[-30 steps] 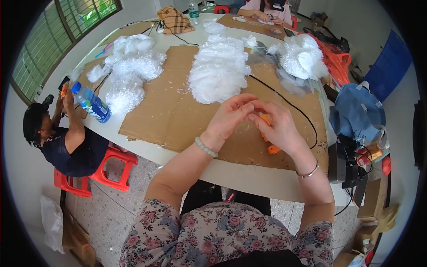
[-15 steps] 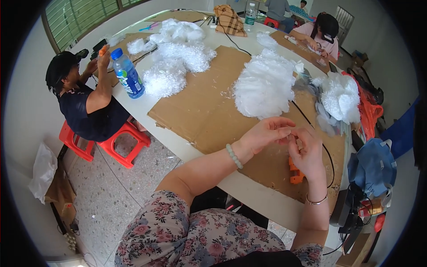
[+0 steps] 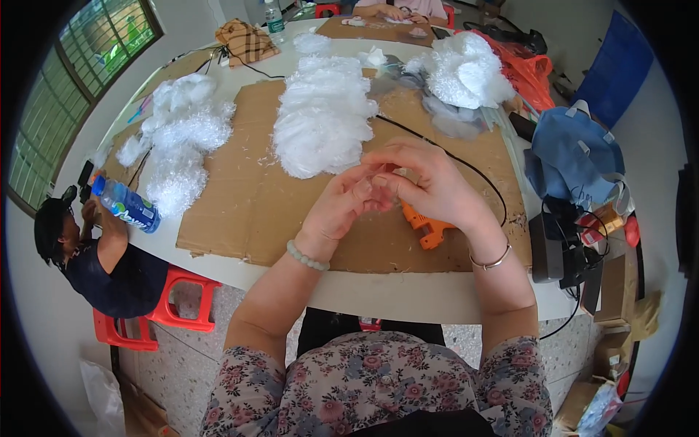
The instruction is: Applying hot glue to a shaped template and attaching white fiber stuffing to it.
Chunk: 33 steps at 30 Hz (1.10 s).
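While the left hand (image 3: 336,205) and the right hand (image 3: 431,180) meet above the near part of the surface (image 3: 393,297), their fingers are curled and the tips drawn together; whether either one grips a small piece there cannot be told, since the fingers screen it. Beneath the right hand, the orange glue gun (image 3: 428,229) lies on the cardboard sheet (image 3: 222,211), close to the near edge and held by neither hand. Its step looks either finished or not yet begun, and the handwork appears to be partway through. Toward the left edge stands a blue-capped bottle (image 3: 129,207), with a co-worker (image 3: 116,266) seated beyond that edge; off the right edge sits a blue bag (image 3: 575,149). Farther in, a white shredded bundle (image 3: 320,120) lies on the middle of the cardboard, with a loose white heap (image 3: 182,131) toward the left edge and another white pile (image 3: 472,73) toward the far right corner. Which of these are done and which are left is not shown; no count of finished pieces can be made. By the far edge are a checkered cloth bag (image 3: 249,42) and a clear bottle (image 3: 274,17), and a second co-worker (image 3: 429,9) works across from the wearer.
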Tool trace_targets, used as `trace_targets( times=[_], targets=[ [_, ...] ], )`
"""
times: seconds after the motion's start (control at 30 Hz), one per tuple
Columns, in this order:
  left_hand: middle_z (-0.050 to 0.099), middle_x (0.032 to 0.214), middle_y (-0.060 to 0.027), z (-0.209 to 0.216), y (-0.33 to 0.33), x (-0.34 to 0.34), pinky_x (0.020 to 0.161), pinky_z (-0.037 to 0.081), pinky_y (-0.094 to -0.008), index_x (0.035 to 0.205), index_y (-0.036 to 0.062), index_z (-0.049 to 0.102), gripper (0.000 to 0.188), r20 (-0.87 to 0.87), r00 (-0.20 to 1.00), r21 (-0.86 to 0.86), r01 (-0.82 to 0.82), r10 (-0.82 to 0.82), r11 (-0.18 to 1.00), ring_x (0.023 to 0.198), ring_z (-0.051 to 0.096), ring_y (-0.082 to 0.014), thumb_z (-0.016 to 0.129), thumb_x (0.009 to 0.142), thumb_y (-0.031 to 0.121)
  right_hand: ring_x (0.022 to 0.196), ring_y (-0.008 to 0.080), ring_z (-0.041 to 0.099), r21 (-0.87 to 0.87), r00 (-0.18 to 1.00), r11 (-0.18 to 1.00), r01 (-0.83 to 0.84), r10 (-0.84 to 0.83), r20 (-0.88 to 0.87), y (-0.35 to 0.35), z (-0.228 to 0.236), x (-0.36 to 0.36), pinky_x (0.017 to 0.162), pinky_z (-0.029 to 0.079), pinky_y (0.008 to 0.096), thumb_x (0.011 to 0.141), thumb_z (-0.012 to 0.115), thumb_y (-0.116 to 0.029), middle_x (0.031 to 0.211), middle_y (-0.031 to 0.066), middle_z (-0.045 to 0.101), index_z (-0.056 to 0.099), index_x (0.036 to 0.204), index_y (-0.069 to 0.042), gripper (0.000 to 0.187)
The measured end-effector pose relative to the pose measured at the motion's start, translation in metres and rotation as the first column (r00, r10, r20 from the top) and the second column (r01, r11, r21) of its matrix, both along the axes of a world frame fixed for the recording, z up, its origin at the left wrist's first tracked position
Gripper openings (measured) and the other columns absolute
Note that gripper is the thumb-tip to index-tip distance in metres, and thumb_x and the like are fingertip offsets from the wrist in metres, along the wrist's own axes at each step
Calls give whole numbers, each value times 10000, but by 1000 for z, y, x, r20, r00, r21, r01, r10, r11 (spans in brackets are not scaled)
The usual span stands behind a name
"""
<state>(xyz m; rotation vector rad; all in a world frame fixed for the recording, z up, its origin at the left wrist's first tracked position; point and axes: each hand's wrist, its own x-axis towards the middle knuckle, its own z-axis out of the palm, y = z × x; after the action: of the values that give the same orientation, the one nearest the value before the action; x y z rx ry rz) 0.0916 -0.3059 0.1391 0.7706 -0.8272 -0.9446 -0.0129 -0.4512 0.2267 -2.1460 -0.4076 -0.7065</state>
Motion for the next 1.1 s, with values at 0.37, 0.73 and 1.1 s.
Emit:
trace_targets(
  times=[0.37, 0.73, 1.1],
  targets=[
    [618, 1053, -56, 8, -1, -10, 771, 491, -268, 1225, 12, 528, 418, 61, 962, -39, -265, 267, 963, 880, 599, -139, 610, 904, 267, 676, 259, 544, -170, 996, 984, 58, -44, 83, 16, -3, -2, 611, 443, 327, 726, 612, 28, 737, 105, 534, 551, 790, -11, 96],
    [573, 769, -30, 2, 3, 10, 661, 479, -260, 1035, 30, 587, 193, -85, 871, 222, -457, 484, 861, 687, 545, -118, 473, 966, 169, 669, 131, 499, 100, 996, 995, -13, 22, -91, 4, 22, -19, 573, 381, 249, 858, 561, -68, 778, 51, 554, 534, 789, 10, 107],
    [545, 723, -3, 0, -8, -5, 609, 443, -215, 1090, 59, 592, 284, 385, 720, -5, -624, 578, 781, 632, 495, -72, 563, 830, -52, 900, 276, 614, -598, 929, 722, 348, -352, 115, -43, -1, 148, 802, 504, 343, 759, 623, -50, 1058, 111, 599, 628, 1096, -93, 341]
  ],
)
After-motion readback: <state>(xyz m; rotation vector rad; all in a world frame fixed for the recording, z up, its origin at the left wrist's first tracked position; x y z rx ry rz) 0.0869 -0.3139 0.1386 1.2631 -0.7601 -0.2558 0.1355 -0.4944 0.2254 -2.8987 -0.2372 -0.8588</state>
